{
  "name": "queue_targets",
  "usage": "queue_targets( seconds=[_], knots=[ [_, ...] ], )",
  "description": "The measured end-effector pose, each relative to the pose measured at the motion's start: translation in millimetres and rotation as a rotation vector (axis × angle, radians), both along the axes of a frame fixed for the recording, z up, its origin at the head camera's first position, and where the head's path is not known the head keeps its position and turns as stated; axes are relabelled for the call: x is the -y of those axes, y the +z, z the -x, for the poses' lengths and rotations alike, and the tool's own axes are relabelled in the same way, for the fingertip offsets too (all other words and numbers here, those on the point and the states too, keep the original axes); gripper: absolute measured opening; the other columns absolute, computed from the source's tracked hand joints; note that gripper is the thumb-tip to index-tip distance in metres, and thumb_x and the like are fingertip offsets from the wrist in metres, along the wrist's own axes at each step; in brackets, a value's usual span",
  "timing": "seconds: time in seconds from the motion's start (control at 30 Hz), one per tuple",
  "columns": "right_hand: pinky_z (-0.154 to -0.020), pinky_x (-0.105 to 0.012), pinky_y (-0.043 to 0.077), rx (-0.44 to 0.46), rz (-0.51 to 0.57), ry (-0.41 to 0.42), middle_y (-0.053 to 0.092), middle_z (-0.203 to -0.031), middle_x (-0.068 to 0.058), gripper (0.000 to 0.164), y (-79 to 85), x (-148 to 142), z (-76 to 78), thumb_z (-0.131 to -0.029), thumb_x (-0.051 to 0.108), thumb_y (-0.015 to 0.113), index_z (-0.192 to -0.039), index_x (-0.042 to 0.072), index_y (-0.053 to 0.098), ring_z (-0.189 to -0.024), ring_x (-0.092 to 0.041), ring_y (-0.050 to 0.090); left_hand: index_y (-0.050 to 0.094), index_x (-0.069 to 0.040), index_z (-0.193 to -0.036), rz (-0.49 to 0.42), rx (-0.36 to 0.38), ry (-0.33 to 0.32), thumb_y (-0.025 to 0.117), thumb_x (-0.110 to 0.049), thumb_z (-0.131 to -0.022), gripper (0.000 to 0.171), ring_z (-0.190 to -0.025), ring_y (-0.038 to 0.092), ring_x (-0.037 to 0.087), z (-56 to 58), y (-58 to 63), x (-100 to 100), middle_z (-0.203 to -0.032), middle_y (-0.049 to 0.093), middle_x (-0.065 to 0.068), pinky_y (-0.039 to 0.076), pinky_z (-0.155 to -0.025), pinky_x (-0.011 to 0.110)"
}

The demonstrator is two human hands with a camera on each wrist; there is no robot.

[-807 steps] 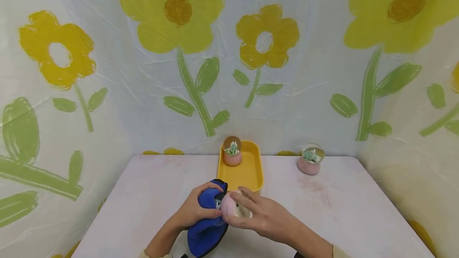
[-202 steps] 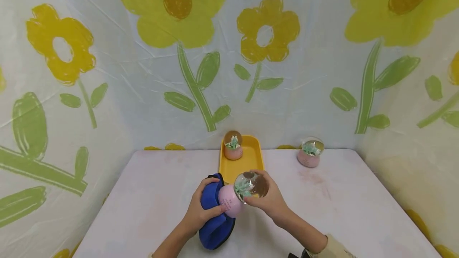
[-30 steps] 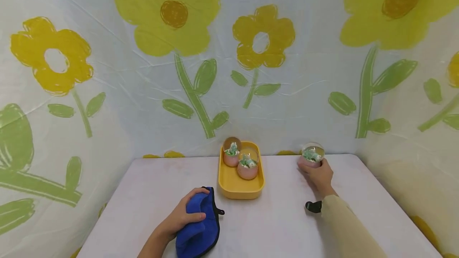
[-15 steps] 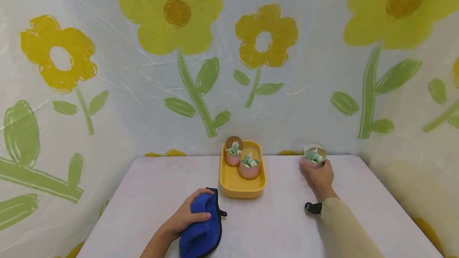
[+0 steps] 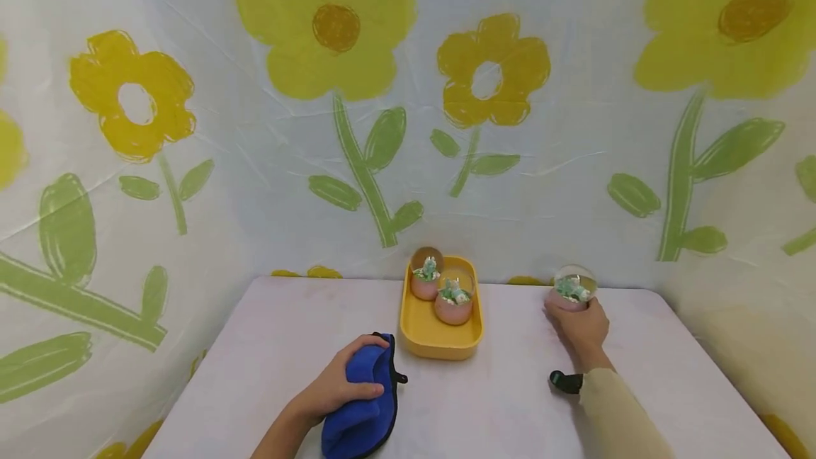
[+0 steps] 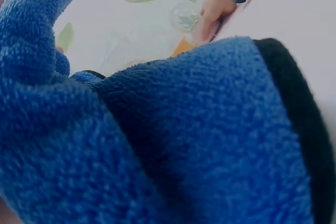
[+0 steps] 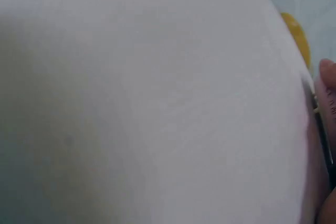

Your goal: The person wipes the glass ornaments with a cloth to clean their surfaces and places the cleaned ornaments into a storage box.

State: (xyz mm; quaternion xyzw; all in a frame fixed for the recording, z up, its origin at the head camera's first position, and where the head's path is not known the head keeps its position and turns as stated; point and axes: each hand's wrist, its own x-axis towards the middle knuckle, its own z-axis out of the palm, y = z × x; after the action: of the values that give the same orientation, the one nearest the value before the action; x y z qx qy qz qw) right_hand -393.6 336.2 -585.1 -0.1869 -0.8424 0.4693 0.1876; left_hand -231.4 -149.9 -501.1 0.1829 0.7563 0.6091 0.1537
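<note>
Near the front of the table, my left hand [image 5: 334, 384] grips a folded blue cloth [image 5: 366, 413] with black edging and a small loop. The cloth [image 6: 210, 124] fills most of the left wrist view. At the back right, my right hand [image 5: 585, 328] holds a snow globe [image 5: 576, 287] by its pink base; clear dome and green figure are uppermost. Whether its base touches the table cannot be seen. In the right wrist view only fingertips [image 7: 328, 74] and a sliver of base show at the edge. Two similar globes, one behind [image 5: 426, 276] and one in front [image 5: 455, 309], stand upright in a yellow tray [image 5: 440, 347].
A pale table [image 5: 497, 409] carries everything. Flower-printed cloth walls [image 5: 561, 126] rise close behind the tray and the right-hand globe, and at both sides. A black strap end [image 5: 566, 382] juts from my right wrist.
Since several seconds ago, the globe held against the cloth now stands in the tray, and my right hand is at the right-hand globe. Over the last second, only the view shifts slightly.
</note>
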Motion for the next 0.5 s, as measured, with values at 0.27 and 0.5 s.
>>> queue_targets(
  seconds=[0.27, 0.5],
  knots=[
    [-0.103, -0.053, 0.033, -0.013, 0.078, -0.060, 0.044, -0.139, -0.030, 0.098, 3.8, -9, -21.4, -0.076, 0.044, 0.079, -0.145, -0.007, 0.033, -0.126, -0.042, 0.041, 0.046, -0.028, -0.136, -0.033, 0.008, -0.017, 0.069, -0.026, -0.085, 0.056, -0.110, 0.047, 0.033, -2.8, 6.2, -10, -0.131, 0.042, 0.015, 0.045, -0.083, 0.044],
    [-0.093, -0.051, 0.038, -0.171, 0.008, -0.018, 0.051, -0.123, -0.023, 0.082, 27.4, 1, -43.1, -0.072, 0.039, 0.084, -0.134, -0.002, 0.050, -0.113, -0.036, 0.047, 0.046, -0.030, -0.136, -0.019, -0.022, -0.012, 0.069, -0.028, -0.086, 0.056, -0.111, 0.047, 0.034, 3.4, 15.1, -14, -0.131, 0.042, 0.014, 0.046, -0.084, 0.046]
  ],
)
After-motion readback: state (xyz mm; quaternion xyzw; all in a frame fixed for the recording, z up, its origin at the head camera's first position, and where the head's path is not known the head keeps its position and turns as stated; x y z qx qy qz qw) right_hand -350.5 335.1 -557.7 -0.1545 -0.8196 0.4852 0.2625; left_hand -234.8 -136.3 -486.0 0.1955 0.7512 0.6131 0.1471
